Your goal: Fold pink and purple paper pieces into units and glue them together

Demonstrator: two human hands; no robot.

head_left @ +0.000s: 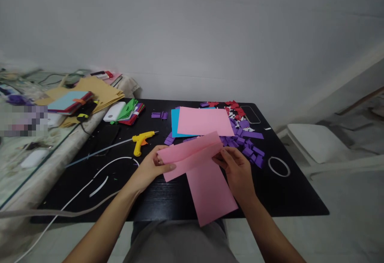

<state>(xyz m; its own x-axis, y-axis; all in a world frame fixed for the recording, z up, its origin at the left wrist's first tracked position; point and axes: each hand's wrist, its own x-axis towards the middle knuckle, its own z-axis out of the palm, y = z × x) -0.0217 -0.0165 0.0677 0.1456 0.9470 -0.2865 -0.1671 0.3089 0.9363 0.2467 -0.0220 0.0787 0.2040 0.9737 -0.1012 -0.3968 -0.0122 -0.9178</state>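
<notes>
A creased sheet of pink paper [192, 153] is held between my two hands, tilted above the table. My left hand [153, 166] pinches its left end, thumb on top. At its right end, the bent fingers of my right hand [235, 167] close on the edge. Below it lies another pink piece [210, 193], reaching toward the table's front edge; whether the two are joined I cannot tell. Just behind, a flat pink sheet [207, 119] rests on a blue sheet [175, 123]. Purple folded paper pieces [250, 149] are scattered beside my right hand.
A yellow glue gun [141, 141] with a long glue stick lies left on the black table [294, 195]. White cables [87, 185] cross the left side. A white ring [279, 166] sits at right. Red scraps [235, 109] and stacked green and red paper [130, 111] are farther back.
</notes>
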